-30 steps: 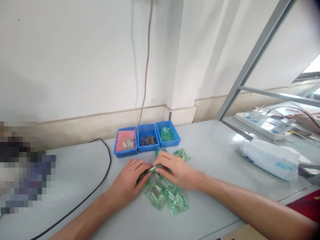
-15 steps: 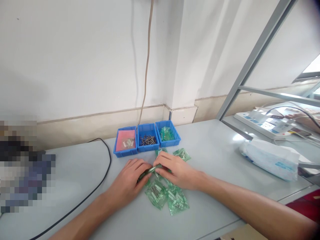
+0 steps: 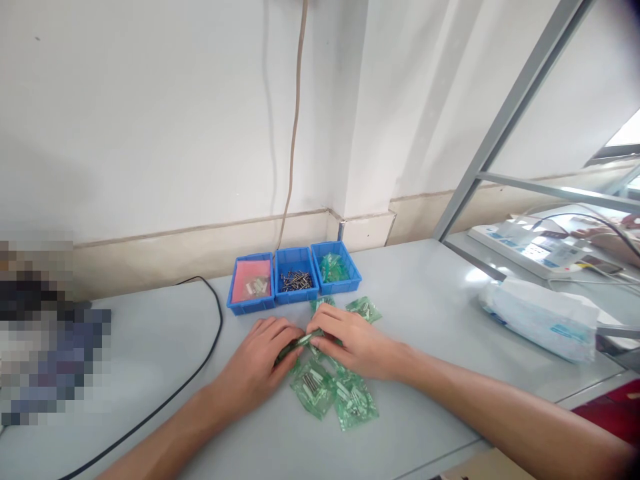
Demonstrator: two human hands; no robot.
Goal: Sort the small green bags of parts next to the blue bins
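My left hand (image 3: 267, 350) and my right hand (image 3: 353, 339) meet over the table, fingers closed on one small green plastic bag (image 3: 303, 340) between them. Most of that bag is hidden by the fingers. Just below lie two filled green bags: one (image 3: 313, 389) showing screws and white pieces, and another (image 3: 355, 400) with white pieces and metal parts. Past my right hand rests a further filled bag (image 3: 364, 308). More green bags are partly covered by that hand.
Behind the hands stand three blue bins: one with pink material and white pieces (image 3: 251, 308), one with screws (image 3: 297, 297), one with green bags (image 3: 341, 287). A black cable (image 3: 218, 327) curves at left. A white plastic package (image 3: 543, 320) lies right, near a metal frame (image 3: 510, 100).
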